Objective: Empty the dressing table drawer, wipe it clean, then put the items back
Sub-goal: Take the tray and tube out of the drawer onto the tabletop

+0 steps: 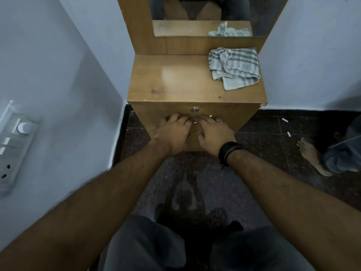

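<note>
A narrow wooden dressing table (pixel 175 81) stands against the wall with its drawer front (pixel 230 112) closed. A round metal lock (pixel 194 109) sits near the drawer's top edge. Both hands are side by side on the drawer's metal handle (pixel 195 122). My left hand (pixel 172 131) curls its fingers over the handle's left part. My right hand (pixel 213 132), with a black wristband, grips the right part. A striped grey-and-white cloth (pixel 235 66) lies crumpled on the tabletop's right side. The drawer's contents are hidden.
A mirror (pixel 199 14) rises behind the tabletop and reflects the cloth. A switch and socket panel (pixel 11 145) is on the left wall. Another person's bare foot (pixel 310 155) stands on the dark floor at the right. My knees are at the bottom.
</note>
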The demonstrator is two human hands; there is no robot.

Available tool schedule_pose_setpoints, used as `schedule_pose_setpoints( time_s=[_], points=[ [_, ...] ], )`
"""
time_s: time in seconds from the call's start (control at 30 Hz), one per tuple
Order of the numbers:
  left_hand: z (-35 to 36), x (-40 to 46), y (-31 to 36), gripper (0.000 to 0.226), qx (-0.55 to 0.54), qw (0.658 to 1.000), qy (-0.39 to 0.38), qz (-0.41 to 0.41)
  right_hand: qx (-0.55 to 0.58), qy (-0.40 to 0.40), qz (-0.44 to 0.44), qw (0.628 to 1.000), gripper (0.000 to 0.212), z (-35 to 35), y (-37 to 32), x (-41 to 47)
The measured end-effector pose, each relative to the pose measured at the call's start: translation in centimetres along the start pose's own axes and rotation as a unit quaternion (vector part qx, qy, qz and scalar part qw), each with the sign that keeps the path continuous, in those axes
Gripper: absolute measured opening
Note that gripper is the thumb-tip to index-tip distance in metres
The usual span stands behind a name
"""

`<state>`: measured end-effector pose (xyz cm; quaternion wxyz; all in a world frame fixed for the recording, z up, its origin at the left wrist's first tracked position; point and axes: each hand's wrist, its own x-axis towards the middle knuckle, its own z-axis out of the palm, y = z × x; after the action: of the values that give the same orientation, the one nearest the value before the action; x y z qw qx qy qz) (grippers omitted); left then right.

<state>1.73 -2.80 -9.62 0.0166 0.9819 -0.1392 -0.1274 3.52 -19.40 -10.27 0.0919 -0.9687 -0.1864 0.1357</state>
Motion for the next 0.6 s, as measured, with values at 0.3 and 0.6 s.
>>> schedule_pose_setpoints(
  time_s=[0.3, 0.6],
  points=[
    [0.8, -5.8, 3.4, 0.050, -0.007, 1.000, -0.021, -0.019, -0.026, -0.012, 0.005, 1.000, 0.051, 1.2, -1.8, -6.2],
    [2.6, -13.3, 7.0, 0.047, -0.019, 0.998, -0.045, -0.033, -0.001, -0.007, 0.011, 1.000, 0.052, 3.6, -3.5, -14.2]
  ],
)
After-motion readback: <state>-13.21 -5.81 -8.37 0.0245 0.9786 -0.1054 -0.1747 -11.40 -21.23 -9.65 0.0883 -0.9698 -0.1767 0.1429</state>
